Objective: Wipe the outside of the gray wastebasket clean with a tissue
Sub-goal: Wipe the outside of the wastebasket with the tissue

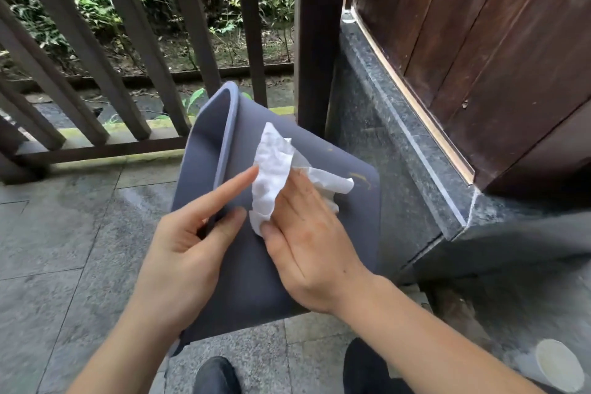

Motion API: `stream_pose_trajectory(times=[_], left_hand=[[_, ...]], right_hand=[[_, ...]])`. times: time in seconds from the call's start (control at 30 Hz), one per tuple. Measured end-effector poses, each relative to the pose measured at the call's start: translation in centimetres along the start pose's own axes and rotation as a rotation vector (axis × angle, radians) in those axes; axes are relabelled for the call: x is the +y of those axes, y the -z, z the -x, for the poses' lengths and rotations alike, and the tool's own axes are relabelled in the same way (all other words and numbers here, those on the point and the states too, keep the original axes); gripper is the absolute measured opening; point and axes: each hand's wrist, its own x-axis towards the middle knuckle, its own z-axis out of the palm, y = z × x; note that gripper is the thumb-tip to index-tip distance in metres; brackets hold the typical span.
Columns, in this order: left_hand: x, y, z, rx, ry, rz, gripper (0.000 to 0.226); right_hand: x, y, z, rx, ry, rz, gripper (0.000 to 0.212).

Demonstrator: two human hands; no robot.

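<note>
The gray wastebasket (323, 150) is tipped on its side in mid-air, its open mouth turned to the left and its base to the right. My left hand (188, 249) grips its rim, thumb on the outer wall and index finger stretched out along it. My right hand (307, 233) lies on the upturned outer wall and holds a crumpled white tissue (275, 176) against it, thumb pinching the tissue's lower edge. Small yellowish marks show on the wall near the base, to the right of the tissue.
A dark wooden railing (128, 41) runs behind the basket, with greenery beyond. A stone ledge (399, 125) and a wooden door (495, 57) stand at the right. Grey floor tiles (64, 233) lie below. A pale cup-like thing (555, 365) sits at the bottom right, near my shoes (217, 376).
</note>
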Motion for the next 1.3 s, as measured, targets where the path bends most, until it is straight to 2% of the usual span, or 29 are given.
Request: stream_pose_trajectory(times=[0.17,0.33,0.47,0.57,0.63,0.8,0.87,0.93,1.03,1.1,1.2,1.3], left_hand=[[0.1,-0.6,0.2,-0.03,-0.026,-0.006,0.046],[-0.1,-0.7,0.3,-0.024,0.065,0.066,0.042],[0.2,-0.2,0.4,0.028,0.164,0.161,0.045],[0.1,0.5,0.3,0.1,0.238,0.248,0.049],[-0.1,0.8,0.1,0.117,0.277,0.307,0.052],[0.1,1.1,0.1,0.116,0.326,0.37,0.055],[0.2,1.2,0.2,0.121,0.333,0.378,0.056],[0.1,1.3,0.0,0.138,0.344,0.372,0.056],[-0.5,0.9,-0.7,0.173,0.381,0.352,0.052],[-0.6,0.8,-0.9,0.197,0.407,0.343,0.054],[-0.5,0.9,-1.1,0.228,0.436,0.347,0.055],[-0.7,0.6,-1.0,0.233,0.452,0.335,0.055]], right_hand=[[-0.1,0.7,-0.4,0.03,-0.022,-0.022,0.04],[0.8,1.2,-0.8,-0.02,-0.086,-0.016,0.035],[3.1,1.3,-0.6,-0.05,-0.371,0.0,0.045],[4.7,1.4,-0.2,0.012,-0.592,-0.014,0.037],[6.0,1.5,0.0,0.043,-0.68,0.027,0.033],[8.2,1.8,-0.3,0.016,-0.886,0.069,0.047],[7.7,1.9,-0.4,-0.013,-0.921,0.071,0.045],[5.1,1.4,0.1,-0.1,-0.815,0.117,0.042],[-2.1,-1.3,2.5,-0.251,-0.358,0.078,0.049],[-5.5,-3.0,3.8,-0.246,-0.138,0.028,0.051],[-6.4,-2.7,4.0,-0.252,-0.064,0.009,0.056],[-6.0,-1.7,3.9,-0.292,-0.085,-0.049,0.054]])
